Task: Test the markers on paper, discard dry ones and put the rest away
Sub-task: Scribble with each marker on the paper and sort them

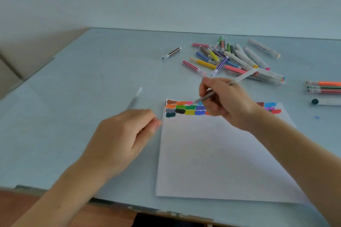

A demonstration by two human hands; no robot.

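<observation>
Right hand (pixel 224 101) grips a pale marker (pixel 226 85) like a pen, tip down at the top edge of the paper (pixel 212 156), right on the rows of colour patches (pixel 184 108). Left hand (pixel 127 134) sits just off the paper's left edge, fingers curled; a blurred white cap or pen (pixel 135 97) pokes up past its knuckles, though I cannot tell for sure whether the fingers pinch it. The paper lies at the counter's (pixel 92 79) near edge. Beyond it, toward the far edge, a loose pile of markers (pixel 230 57) sprawls, one striped marker (pixel 171 53) lying apart to its left. At the right edge, a small bundle of markers (pixel 323 87) and a dark-tipped marker (pixel 325 101).
</observation>
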